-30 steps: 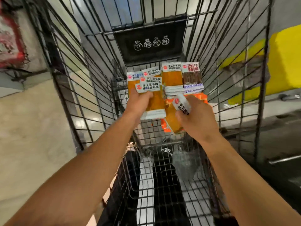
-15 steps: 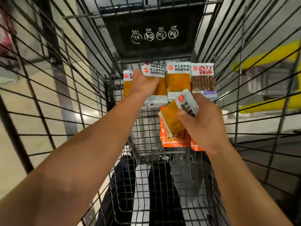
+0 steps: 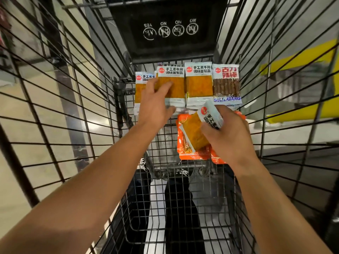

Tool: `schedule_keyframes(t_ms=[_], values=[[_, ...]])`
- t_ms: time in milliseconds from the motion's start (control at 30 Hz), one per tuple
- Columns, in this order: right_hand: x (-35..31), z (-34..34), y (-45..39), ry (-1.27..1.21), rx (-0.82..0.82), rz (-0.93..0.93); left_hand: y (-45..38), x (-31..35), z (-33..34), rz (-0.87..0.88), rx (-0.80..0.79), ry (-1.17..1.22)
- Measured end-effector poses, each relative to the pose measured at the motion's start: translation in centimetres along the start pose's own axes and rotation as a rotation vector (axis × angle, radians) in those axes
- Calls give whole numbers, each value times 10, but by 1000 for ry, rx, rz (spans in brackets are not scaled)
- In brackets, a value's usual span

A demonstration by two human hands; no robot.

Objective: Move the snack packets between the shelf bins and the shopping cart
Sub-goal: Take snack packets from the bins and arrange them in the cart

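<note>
Head view, looking down into the wire shopping cart [image 3: 95, 125]. Both forearms reach in from the near end.

Left hand [image 3: 156, 105]: fingers spread and nearly straight, laid flat on the orange-and-white snack packet [image 3: 172, 85] second from the left in the far row. No curl round its edge visible; hand reads as released, pressing or touching only.

Right hand [image 3: 229, 132]: fingers and thumb curled round a tilted packet [image 3: 200, 129], grasping it by its white printed end, orange end pointing down and left. It is held above the bright orange packets [image 3: 192, 154] lying on the cart floor, clear of the far row.

Far row, against the cart's end wall under the black warning panel [image 3: 170, 28]: four packets side by side, edges touching or overlapping. Leftmost packet [image 3: 141, 88] is partly under the left hand. Third packet [image 3: 199, 83] lies flat. Brown stick-snack packet [image 3: 226, 83] sits at the right end, its right edge just beside the cart's right side wires.

Open room: bare wire floor [image 3: 165, 136] between the left hand's row and the orange packets, and the whole near half of the basket. Side walls slope inward toward the far end, so width is tightest at the row. Dark trouser legs [image 3: 181, 208] show through the floor grid.
</note>
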State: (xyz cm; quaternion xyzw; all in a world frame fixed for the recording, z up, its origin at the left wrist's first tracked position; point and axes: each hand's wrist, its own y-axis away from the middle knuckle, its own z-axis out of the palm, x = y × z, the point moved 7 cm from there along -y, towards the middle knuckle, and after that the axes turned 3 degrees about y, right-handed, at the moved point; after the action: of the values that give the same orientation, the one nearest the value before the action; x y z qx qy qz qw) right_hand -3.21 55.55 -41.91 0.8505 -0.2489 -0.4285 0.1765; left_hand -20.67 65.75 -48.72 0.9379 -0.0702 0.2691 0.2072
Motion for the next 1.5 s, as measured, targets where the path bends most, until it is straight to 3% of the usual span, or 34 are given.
schedule_keyframes(t_ms=[267,433,533,933,1233,1367,1433,1500], values=[[4,3,2,-44,-3,11,-18,5,-7,-50,-5,64],[0,7,4,-73,-3,0,-1,-19,-10,-259,77,317],[0,8,3,-67,2,-7,4,-20,-2,-283,26,460],[1,10,3,-113,-12,-7,-17,-14,-10,-238,109,417],[-1,9,3,-143,-14,-5,-15,-18,-15,-302,34,432],[-3,2,-1,-203,-81,7,9,-17,-45,-437,252,657],[-6,4,-4,-212,-158,10,26,-3,-49,-361,145,768],[-11,6,-5,-231,-217,19,45,21,-34,-248,-187,740]])
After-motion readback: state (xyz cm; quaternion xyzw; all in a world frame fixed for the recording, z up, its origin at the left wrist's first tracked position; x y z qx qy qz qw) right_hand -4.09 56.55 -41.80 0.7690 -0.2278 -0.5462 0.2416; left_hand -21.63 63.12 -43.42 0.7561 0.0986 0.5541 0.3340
